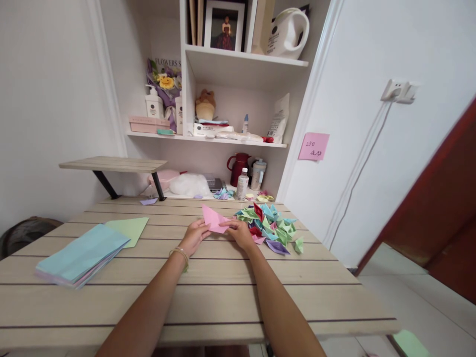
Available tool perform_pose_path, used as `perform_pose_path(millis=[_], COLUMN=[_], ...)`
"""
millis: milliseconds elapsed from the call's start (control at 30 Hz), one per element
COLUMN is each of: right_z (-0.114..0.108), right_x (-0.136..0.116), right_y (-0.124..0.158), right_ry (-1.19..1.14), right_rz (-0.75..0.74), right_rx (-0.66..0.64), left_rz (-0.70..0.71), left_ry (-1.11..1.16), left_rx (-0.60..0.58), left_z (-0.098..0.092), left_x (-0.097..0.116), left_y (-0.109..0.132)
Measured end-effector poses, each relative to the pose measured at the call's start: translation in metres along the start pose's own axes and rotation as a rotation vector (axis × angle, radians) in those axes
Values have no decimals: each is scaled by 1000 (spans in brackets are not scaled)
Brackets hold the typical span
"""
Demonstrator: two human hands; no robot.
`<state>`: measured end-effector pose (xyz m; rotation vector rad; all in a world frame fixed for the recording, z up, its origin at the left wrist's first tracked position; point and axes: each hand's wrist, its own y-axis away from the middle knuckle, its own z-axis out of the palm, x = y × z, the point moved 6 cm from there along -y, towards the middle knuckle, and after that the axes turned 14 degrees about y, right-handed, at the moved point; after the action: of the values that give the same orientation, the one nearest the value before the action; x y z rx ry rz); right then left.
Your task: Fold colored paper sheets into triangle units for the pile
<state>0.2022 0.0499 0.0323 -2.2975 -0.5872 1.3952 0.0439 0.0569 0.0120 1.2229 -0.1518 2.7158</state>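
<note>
Pinching grip: left hand [195, 236] and right hand [241, 233] hold the pink paper [213, 219] on the worktop [223, 297], folded pieces [272, 226] at its three o'clock. Best match the edges squarely before pressing any crease flat.

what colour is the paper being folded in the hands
Pink paper, seen best in the head view, held by both hands.

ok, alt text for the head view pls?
The person's left hand and right hand hold a folded pink paper sheet on a pale slatted wooden table. A heap of small multicoloured folded paper pieces lies just right of it; a stack of pastel paper sheets lies at the left.
</note>
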Motion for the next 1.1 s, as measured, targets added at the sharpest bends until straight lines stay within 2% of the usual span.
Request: perform_pose_path(millis=[100, 233, 533, 767, 933, 1100], right_z=[0, 3, 11, 8, 6, 10], right_x=[4, 11, 19, 17, 15, 17], right_y=[-1, -1, 2, 2, 3, 3], right_ry=[-49, -227, -481, -449, -424, -478], right_rz=[69, 172, 358, 352, 350, 376], right_rx=[40, 103, 165, 219, 264, 197], left_rz=[-17, -54, -100, -122, -114, -77], left_ry=[5, 10, 45, 17, 4, -32], left_rx=[-30, -91, -104, -152, -134, -78], left_z=[2, 7, 9, 14, 12, 4], left_x=[-1, -4, -8, -7, -11, -12], left_y=[0, 0, 2, 5, 4, 0])
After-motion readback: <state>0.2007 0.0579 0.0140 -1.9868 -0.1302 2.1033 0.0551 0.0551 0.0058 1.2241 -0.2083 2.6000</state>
